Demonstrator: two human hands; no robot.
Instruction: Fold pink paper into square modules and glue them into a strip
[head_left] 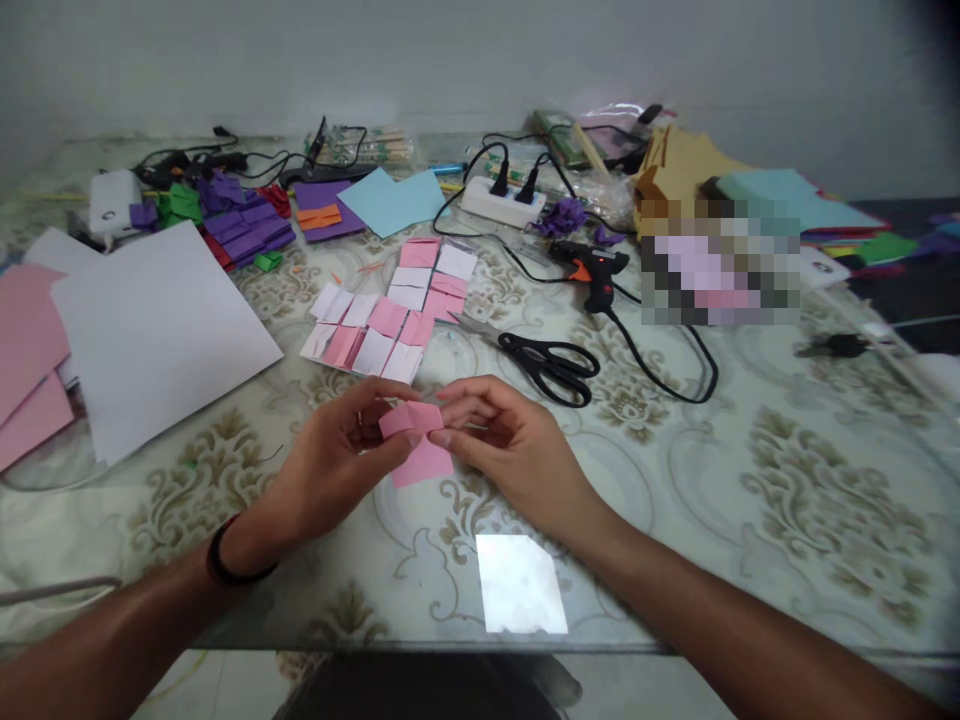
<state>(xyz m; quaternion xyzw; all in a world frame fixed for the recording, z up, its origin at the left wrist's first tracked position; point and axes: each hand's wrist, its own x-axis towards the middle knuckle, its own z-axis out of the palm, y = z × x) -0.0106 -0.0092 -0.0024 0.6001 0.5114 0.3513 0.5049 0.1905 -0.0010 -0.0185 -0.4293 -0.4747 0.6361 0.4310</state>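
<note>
A small pink paper [421, 462] with a crease across it is held just above the patterned table. My left hand [337, 460] pinches its left side, the thumb lying on the paper. On the right side my right hand [517, 450] grips it between thumb and fingers. Beyond the hands lie pink and white folded paper pieces [375, 325], set in a checkered layout. Black-handled scissors [551, 362] rest to the right of these, their blades pointing left.
White sheets [165, 330] and pink sheets [26, 350] lie at left. A glue gun [596, 272] with a looping cord, a power strip [502, 203] and purple folded papers [251, 228] stand farther back. A bright patch [521, 585] shows near the front edge.
</note>
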